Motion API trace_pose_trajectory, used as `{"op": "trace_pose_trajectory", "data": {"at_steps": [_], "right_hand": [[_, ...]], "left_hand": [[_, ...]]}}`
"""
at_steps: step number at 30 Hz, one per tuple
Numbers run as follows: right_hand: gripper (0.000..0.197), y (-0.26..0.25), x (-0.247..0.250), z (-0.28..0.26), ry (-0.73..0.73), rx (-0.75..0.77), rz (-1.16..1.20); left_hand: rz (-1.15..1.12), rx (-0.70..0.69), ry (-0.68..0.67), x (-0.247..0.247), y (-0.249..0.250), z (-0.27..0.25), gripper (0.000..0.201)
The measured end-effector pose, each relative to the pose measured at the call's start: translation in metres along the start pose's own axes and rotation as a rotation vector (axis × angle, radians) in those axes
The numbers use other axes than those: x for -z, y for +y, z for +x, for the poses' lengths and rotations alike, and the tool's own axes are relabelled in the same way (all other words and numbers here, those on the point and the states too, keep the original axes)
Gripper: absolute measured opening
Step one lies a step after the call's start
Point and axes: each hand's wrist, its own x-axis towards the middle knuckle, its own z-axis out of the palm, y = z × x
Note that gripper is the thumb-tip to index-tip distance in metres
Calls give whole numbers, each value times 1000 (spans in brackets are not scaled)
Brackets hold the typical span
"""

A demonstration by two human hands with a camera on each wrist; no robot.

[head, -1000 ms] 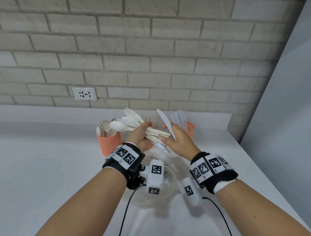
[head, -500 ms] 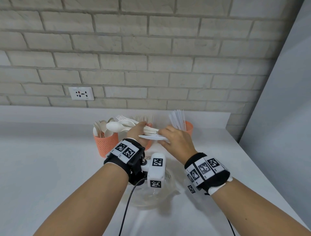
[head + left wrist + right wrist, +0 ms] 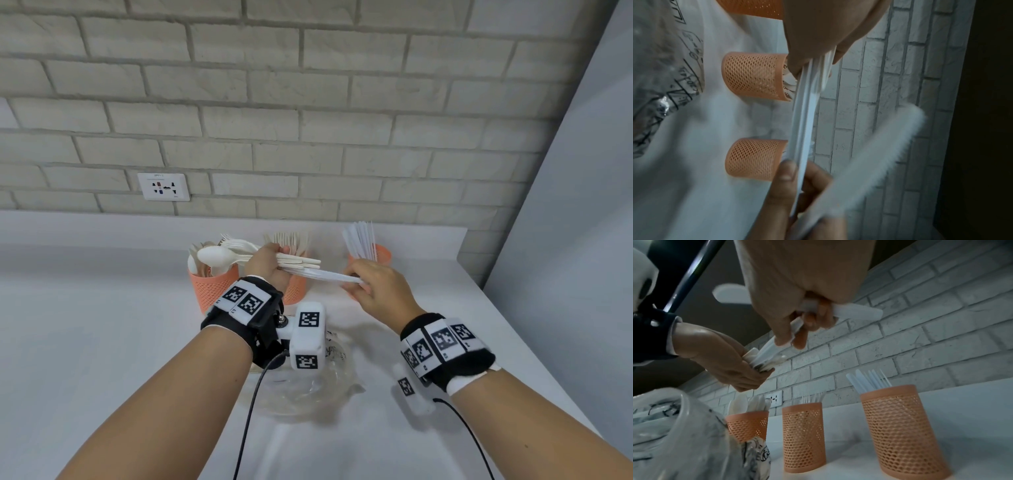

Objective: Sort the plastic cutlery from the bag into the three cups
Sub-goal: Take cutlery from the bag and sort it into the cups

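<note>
The left hand (image 3: 270, 265) sits at centre frame in the head view, fingers curled round a mixed bundle of cutlery (image 3: 246, 257): spoon bowls and fork tines fan out to the left, handles poke out to the right. The right hand (image 3: 376, 291), just right of centre, pinches the free end of a white knife (image 3: 322, 274) between thumb and fingertips (image 3: 786, 172). The knife's other end is still among the handles at the left hand. The right wrist view shows a second flat white piece (image 3: 857, 313) tucked under the curled fingers of that same hand.

Behind the hands stand the three orange mesh cups. The spoon cup (image 3: 213, 286) is at the left, the fork cup (image 3: 295, 289) in the middle, mostly hidden by the left hand, and the knife cup (image 3: 382, 255) at the right. The clear printed bag (image 3: 308, 387) lies crumpled on the white desk (image 3: 85, 342), below the wrists.

These pieces look very light, thin and smooth, so I judge they will slide easily against one another. A loose grip on the bundle could let several follow the knife out. The knife likely flexes a little and is best held flat across its width near the end, as it is here. The bundle probably wants a firm squeeze at the handles, not the tines, which seem the most breakable part.
</note>
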Motion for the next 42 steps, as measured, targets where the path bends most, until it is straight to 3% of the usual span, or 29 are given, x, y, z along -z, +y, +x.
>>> {"op": "trace_pose_trajectory", "data": {"at_steps": [4, 7, 11, 16, 19, 24, 28, 35, 38, 42], "right_hand": [[26, -13, -2, 6, -209, -58, -160], [32, -16, -6, 10, -262, -85, -190], [28, -2, -5, 4, -352, -93, -120], [12, 22, -2, -7, -598, -277, 379], [15, 31, -1, -11, -635, -381, 636], [19, 37, -9, -4, -513, -527, 1024], [17, 37, -4, 26, -271, -564, 1120], [9, 60, 9, 96, 259, -457, 758], [14, 75, -5, 106, 303, -480, 685], [31, 89, -30, 97, 263, -634, 671]], "left_hand": [[45, 8, 9, -2, -11, 5, 19], [77, -10, -19, -3, -18, 9, 11], [58, -84, -12, -3, -13, 12, 16], [67, -163, 17, 6, 4, 17, 27], [88, -222, 27, 15, 12, 31, 29], [54, -163, -79, 16, 4, 32, 23], [128, -65, -254, 9, -15, 16, 18], [420, -51, -557, 9, -29, 18, 13], [442, -28, -618, 9, -29, 18, 16], [481, -27, -681, 8, -28, 20, 11]]}}
